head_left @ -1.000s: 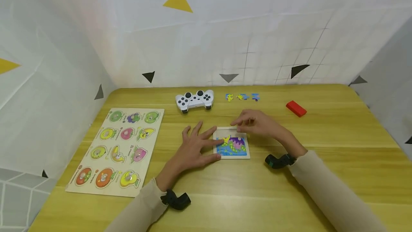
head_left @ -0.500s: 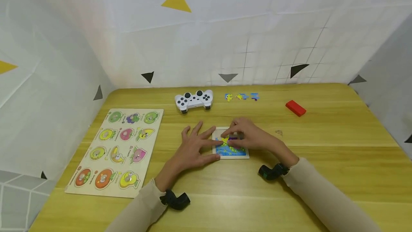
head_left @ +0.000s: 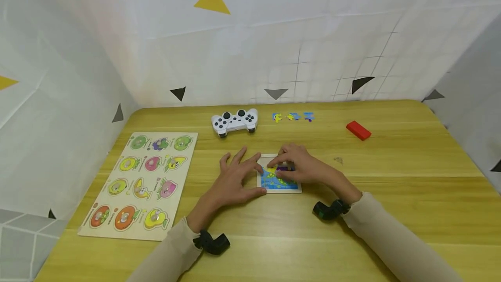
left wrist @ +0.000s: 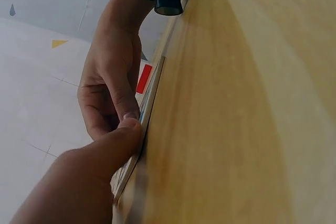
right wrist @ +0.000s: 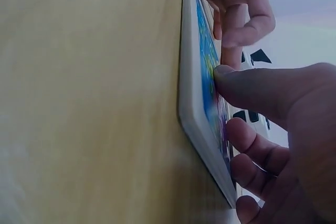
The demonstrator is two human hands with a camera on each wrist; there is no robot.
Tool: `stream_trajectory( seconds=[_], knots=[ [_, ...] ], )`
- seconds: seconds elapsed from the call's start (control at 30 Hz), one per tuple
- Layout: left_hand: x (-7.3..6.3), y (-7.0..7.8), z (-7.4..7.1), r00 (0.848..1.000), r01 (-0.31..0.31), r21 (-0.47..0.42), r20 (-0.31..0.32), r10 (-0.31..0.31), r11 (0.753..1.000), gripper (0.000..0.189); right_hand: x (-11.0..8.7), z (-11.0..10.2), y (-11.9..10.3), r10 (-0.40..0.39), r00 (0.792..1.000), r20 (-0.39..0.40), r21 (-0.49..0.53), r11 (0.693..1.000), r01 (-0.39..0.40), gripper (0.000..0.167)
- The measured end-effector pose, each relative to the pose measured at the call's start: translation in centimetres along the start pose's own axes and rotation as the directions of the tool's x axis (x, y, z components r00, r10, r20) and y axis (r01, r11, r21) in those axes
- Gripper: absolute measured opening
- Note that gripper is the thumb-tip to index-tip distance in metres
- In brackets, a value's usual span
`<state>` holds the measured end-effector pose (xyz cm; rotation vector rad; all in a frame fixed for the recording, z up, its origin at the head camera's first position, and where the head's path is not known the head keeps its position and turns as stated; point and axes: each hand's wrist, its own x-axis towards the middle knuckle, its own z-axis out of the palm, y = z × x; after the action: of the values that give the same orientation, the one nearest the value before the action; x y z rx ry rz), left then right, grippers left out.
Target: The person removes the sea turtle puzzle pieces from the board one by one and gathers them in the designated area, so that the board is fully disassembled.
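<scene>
Looks like piece-fitting on the framed puzzle [head_left: 279, 185] on the table [head_left: 270, 238], left hand [head_left: 235, 179] splayed at its edge, right hand [head_left: 300, 164] bent over it (can't tell if it's pinching anything), so next move probably needs gentle pressing.

A wood-grain desk [head_left: 250, 256] stands in a screened-off booth [head_left: 51, 42], apparently a makeshift recording space: creased pale sheeting [head_left: 250, 55] dotted with triangles [head_left: 212, 0] rises behind the far edge and beyond both side edges, and a black camera [head_left: 213, 244] sits on each of a person's wrists [head_left: 198, 217].
</scene>
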<state>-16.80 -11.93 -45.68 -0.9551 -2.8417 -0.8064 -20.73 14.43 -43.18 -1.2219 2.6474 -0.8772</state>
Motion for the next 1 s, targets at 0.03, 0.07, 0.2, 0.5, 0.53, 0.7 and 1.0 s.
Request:
stream_trajectory(
  seconds=[0.03, 0.07, 0.2, 0.5, 0.53, 0.7, 1.0],
  knots=[
    [0.01, 0.03, -0.01, 1.0, 0.008, 0.0, 0.0, -0.008, 1.0, 0.042, -0.02, 0.0, -0.08, 0.007, 1.0, 0.001, 0.003, 1.0, -0.007, 0.023],
    [0.01, 0.06, 0.0, 1.0, 0.014, -0.001, -0.001, -0.014, 1.0, 0.045, -0.03, 0.01, -0.14, 0.014, 1.0, 0.003, 0.007, 1.0, -0.014, 0.023],
    [-0.03, 0.12, 0.1, 0.999, 0.041, 0.019, -0.002, -0.041, 0.999, 0.059, 0.01, 0.12, -0.51, 0.018, 1.0, 0.004, 0.009, 1.0, -0.018, 0.022],
    [0.09, 0.25, 0.38, 0.998, 0.059, 0.14, -0.005, -0.059, 0.988, 0.076, -0.03, 0.25, -0.86, 0.03, 1.0, -0.005, 0.022, 0.999, -0.03, 0.02],
    [0.11, 0.27, 0.37, 0.998, 0.062, 0.157, -0.005, -0.062, 0.986, 0.078, -0.03, 0.23, -0.86, 0.031, 1.0, -0.004, 0.021, 0.999, -0.031, 0.02],
    [0.14, 0.38, 0.26, 0.996, 0.088, 0.208, 0.012, -0.092, 0.974, 0.08, -0.02, 0.2, -0.74, 0.049, 0.999, 0.005, 0.027, 0.998, -0.05, 0.02],
    [0.04, 0.43, 0.19, 0.994, 0.097, 0.214, 0.019, -0.103, 0.972, 0.079, 0.07, 0.37, -0.67, 0.073, 0.997, 0.018, 0.033, 0.997, -0.074, 0.02]
  ],
)
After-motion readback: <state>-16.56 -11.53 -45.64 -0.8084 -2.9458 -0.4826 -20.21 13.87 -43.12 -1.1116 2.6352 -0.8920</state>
